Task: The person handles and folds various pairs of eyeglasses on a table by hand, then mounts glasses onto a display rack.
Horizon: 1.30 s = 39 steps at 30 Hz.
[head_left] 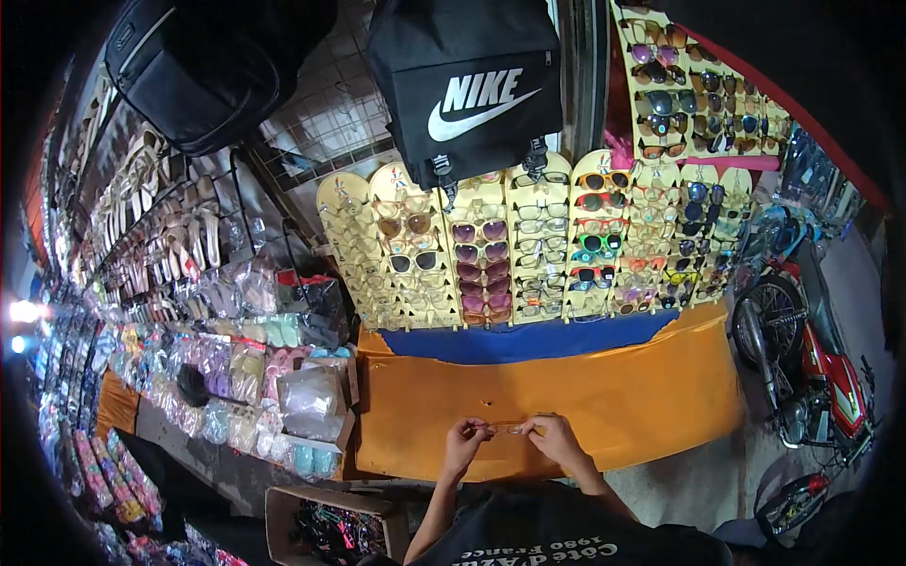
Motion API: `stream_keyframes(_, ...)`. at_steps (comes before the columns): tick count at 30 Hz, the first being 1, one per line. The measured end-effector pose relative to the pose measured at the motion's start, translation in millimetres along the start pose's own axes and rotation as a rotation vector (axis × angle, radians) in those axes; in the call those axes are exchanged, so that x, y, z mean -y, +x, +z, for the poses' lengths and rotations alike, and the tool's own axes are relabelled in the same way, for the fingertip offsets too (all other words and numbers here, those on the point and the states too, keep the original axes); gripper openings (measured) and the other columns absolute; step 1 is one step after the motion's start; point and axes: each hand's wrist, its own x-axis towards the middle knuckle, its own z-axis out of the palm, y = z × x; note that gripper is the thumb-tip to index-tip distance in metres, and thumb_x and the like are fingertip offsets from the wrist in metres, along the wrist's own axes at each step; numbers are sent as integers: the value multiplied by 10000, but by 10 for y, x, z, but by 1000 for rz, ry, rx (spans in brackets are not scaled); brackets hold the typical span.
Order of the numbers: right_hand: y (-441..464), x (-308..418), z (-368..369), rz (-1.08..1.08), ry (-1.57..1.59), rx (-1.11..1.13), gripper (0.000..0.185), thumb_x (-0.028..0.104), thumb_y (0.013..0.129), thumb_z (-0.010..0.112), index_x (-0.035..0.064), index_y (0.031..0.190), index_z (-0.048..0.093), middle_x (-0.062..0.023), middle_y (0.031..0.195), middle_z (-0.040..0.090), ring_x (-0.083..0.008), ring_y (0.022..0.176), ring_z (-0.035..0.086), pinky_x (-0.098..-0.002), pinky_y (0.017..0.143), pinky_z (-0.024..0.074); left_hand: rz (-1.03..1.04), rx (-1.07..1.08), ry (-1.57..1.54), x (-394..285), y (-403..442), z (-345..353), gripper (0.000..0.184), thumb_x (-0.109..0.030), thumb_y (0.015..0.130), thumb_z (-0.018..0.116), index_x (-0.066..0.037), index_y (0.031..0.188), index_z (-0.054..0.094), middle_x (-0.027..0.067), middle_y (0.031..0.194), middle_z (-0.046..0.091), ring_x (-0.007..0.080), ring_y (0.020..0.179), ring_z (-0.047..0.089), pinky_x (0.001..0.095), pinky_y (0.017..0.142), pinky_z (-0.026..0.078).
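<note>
A thin pair of glasses point(511, 428) is held between my two hands over the orange table cover point(604, 401). My left hand point(466, 443) pinches its left end, and my right hand point(551, 438) pinches the right end. The frame looks thin and light, its details too small to make out. A small dark mark lies on the orange cover just beyond my hands. Behind the cover's blue strip point(538, 343) stand cream display boards with rows of sunglasses point(482, 271).
Black backpacks point(472, 90) hang above the boards. Packed footwear point(231, 373) fills the left side. An open cardboard box point(283, 528) of small items sits at the lower left. A red motorcycle point(838, 382) stands at the right.
</note>
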Motion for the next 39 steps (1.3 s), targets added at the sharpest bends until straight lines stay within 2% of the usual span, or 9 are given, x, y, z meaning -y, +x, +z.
stream_keyframes(6,-36,147,-315,-85,142,-23,120,86,828,697,21,929,690,-99,932,713,-231,870,677,-332,811,517,105,-71,129,-189,-182,352,118,-1,886,648,47,994,643,118,956,688,167,903,664,286,841,536)
stream_keyframes(8,-82,193,-423,63,262,30,177,103,826,722,19,979,687,-76,977,701,-176,882,661,-309,830,511,242,-122,239,-325,-264,477,102,9,873,663,53,966,660,109,966,686,158,895,661,277,837,534)
stream_keyframes(10,-86,242,-476,-36,370,-111,194,89,820,725,12,992,678,-63,1002,688,-148,885,649,-296,821,512,283,-143,217,-499,-342,647,100,18,862,672,53,955,670,104,967,688,155,886,658,276,820,536)
stream_keyframes(15,-169,339,-651,-199,-74,-194,157,52,776,727,55,932,709,-85,958,672,-262,926,628,-353,834,498,471,-122,463,-696,-525,871,132,26,834,681,24,966,695,136,998,700,174,893,670,276,782,533)
stream_keyframes(20,-323,345,-753,-292,-240,-229,153,83,767,739,76,919,717,-44,865,660,-243,844,613,-345,758,473,504,-98,486,-707,-627,1041,150,61,836,654,24,976,690,149,1028,690,191,947,662,295,843,522)
stream_keyframes(25,-458,406,-774,-305,-328,-268,137,107,770,741,88,904,724,-25,812,640,-221,797,599,-337,713,444,689,-129,528,-631,-561,1119,368,90,868,607,11,1226,575,147,1119,657,210,1010,658,305,845,553)
stream_keyframes(28,-515,378,-756,-276,-322,-297,130,107,769,741,88,897,725,-27,808,633,-211,796,598,-338,707,445,541,-294,425,-651,-590,1253,434,69,870,620,-5,1287,522,148,1159,637,203,988,671,307,838,560)
stream_keyframes(32,-504,355,-745,-299,-354,-376,133,102,766,745,90,897,725,-25,815,621,-212,798,593,-337,704,449,469,-203,539,-625,-586,1219,427,45,871,637,3,1279,517,145,1157,635,192,959,680,300,823,562)
stream_keyframes(39,-516,397,-738,-256,-369,-499,162,71,740,764,68,896,722,-69,896,595,-259,857,583,-367,703,482,441,-296,470,-526,-632,1253,220,-16,875,672,10,1061,556,137,957,701,157,808,689,268,684,543)
